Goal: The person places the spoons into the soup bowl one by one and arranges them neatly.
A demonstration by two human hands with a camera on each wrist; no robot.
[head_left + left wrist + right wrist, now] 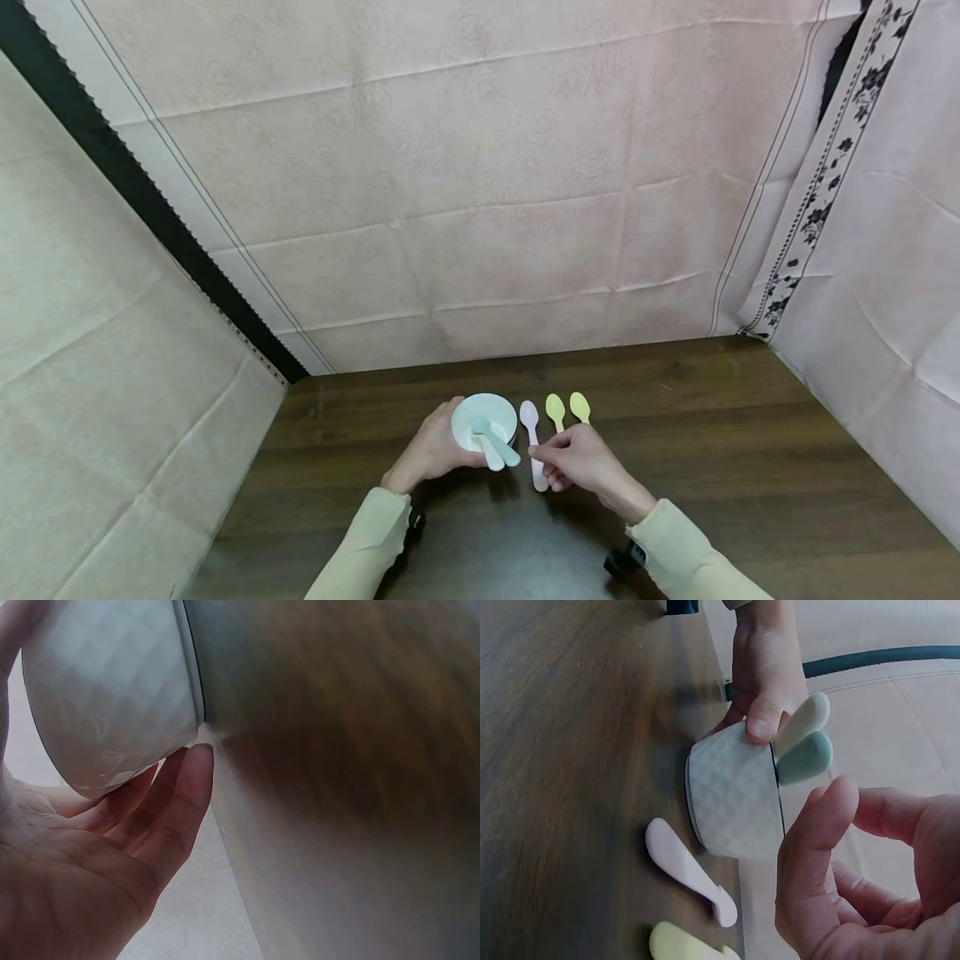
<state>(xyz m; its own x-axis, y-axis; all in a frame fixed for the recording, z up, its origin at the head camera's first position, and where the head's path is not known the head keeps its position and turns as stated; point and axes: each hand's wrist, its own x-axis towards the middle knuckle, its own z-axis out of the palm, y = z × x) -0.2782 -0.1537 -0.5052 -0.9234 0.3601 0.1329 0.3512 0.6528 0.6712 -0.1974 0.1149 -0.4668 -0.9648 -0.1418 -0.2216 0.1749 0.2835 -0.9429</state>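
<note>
My left hand (433,446) grips a white bowl (495,402) from its left side, thumb near the rim and fingers round the outer wall. In the left wrist view the bowl's wall (112,675) has a quilted pattern. A teal spoon (502,448) and a white spoon (491,455) lean in the bowl, handles over the near rim. A pink spoon (529,415) lies on the table, right of the bowl. My right hand (585,460) hovers by its handle, thumb and forefinger loosely bent. The right wrist view shows nothing between those fingertips (840,796).
To the right of the pink spoon lie two yellow spoons, one nearer (555,408) and one farther right (579,406), their handles partly behind my right hand. The brown wooden table (360,417) meets pale cloth walls (487,275) at the back and both sides.
</note>
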